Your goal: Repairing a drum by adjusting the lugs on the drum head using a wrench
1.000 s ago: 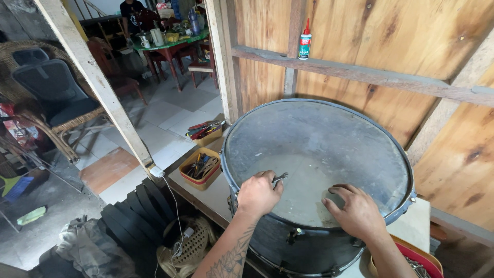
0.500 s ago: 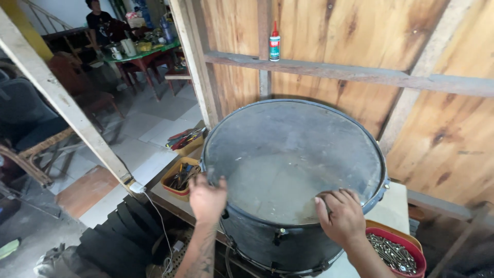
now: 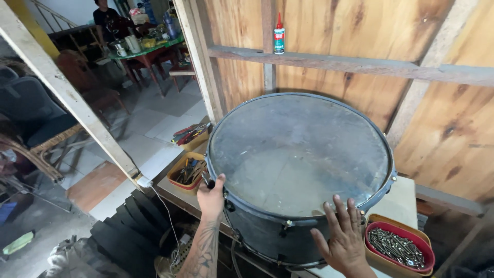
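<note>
A large dark drum [image 3: 301, 154] with a worn grey head lies flat on a pale workbench [image 3: 400, 203]. My left hand [image 3: 211, 196] is closed around a small dark tool [image 3: 207, 180] at the drum's left rim, by a tension lug. My right hand [image 3: 343, 238] rests flat with fingers spread on the near rim of the drum, holding nothing.
A red bowl of screws [image 3: 399, 247] sits at the drum's right. Two yellow trays of hand tools [image 3: 188, 171] lie to the left. A small glue bottle [image 3: 279, 35] stands on the wall beam. A person [image 3: 105, 15] sits by a far table.
My left hand moved off the drum head to the left rim with the tool. My right hand slid to the near rim. The view shifted closer.
</note>
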